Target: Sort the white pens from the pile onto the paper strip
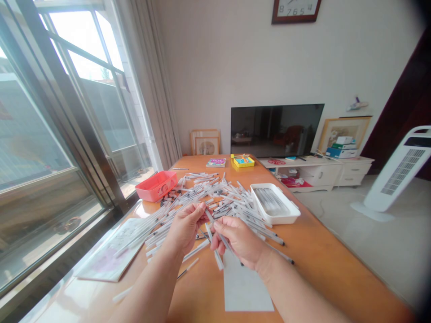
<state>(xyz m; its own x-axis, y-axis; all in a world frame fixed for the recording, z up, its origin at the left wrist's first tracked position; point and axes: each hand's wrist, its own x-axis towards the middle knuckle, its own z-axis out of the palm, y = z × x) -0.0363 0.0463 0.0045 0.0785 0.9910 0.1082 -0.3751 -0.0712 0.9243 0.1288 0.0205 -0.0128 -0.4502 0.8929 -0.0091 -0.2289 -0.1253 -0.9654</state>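
Note:
Over the near middle of the table, both hands are on one pen (210,217) with a clear barrel, slanting down toward me on the right. My left hand (188,224) pinches its upper end between thumb and fingertips. Lower down, my right hand (239,235) closes around the barrel, and the dark end sticks out beneath. Whether the left fingers also hold a thin refill is hard to make out. A large heap of clear pens and parts (202,190) spreads behind and left of the hands. Under the right hand lies a white sheet of paper (248,287).
A white plastic tray (293,213) holding pens stands right of the heap, and a red basket (155,190) to its left. A booklet (107,262) lies at left, partly under pens. A yellow box (244,164) and a colourful booklet (216,163) are at the far end.

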